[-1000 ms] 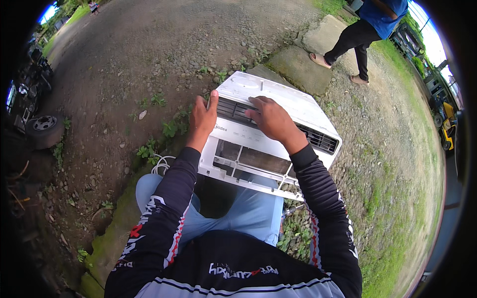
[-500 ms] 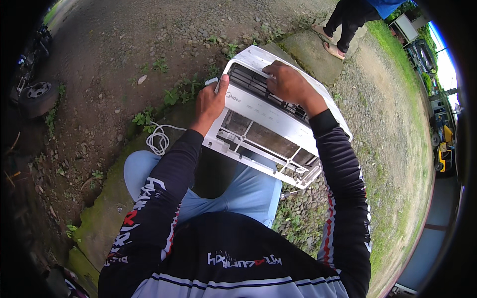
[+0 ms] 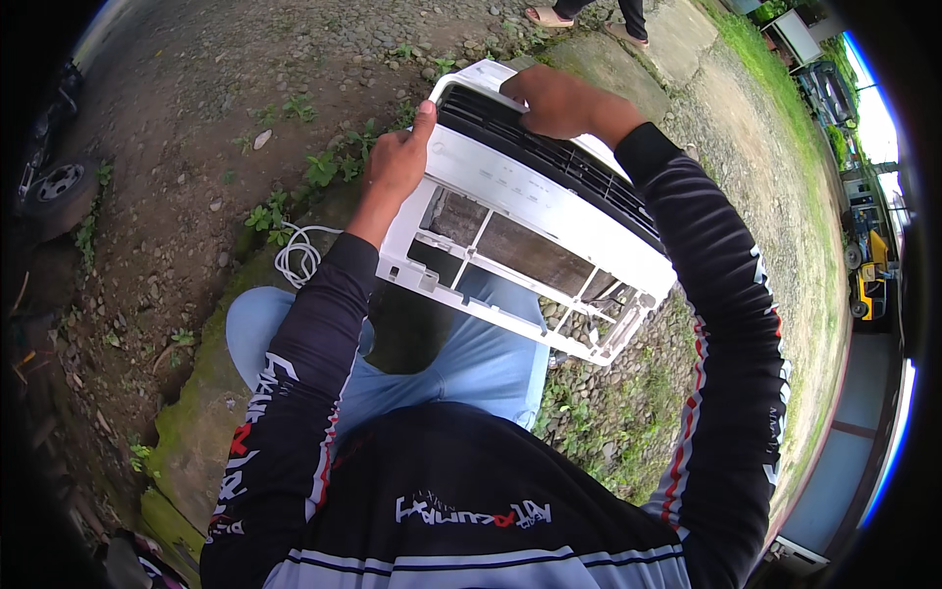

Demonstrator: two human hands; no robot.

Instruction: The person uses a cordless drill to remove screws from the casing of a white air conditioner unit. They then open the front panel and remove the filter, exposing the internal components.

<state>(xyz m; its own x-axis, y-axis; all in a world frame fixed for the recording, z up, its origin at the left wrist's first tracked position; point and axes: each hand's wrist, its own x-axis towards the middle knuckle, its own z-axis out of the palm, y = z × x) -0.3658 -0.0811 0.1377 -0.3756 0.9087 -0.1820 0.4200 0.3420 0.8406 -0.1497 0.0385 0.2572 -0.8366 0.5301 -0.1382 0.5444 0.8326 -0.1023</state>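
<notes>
A white air conditioner front frame (image 3: 535, 203) lies tilted above my lap, with a long black louvre grille (image 3: 579, 162) along its far part. My left hand (image 3: 395, 162) grips the frame's left edge, thumb up at the far corner. At the far rim, beyond the grille, my right hand (image 3: 564, 101) is closed, its fingers curled against the white edge; the fingertips are mostly hidden. Greyish-brown panels (image 3: 530, 253) show through the frame's nearer openings, and some of my jeans show below them. A white cord (image 3: 299, 257) lies looped to the left.
Beyond the frame, another person's sandalled feet (image 3: 589, 25) stand on a concrete slab. Low weeds (image 3: 329, 167) grow along its left side. Stones and dirt cover the ground. A wheel (image 3: 59, 187) is at far left, and a yellow vehicle (image 3: 870, 275) at far right.
My right hand has moved from the grille's slats to the frame's far rim. More of the black grille shows. The other person's feet are farther left and wider apart.
</notes>
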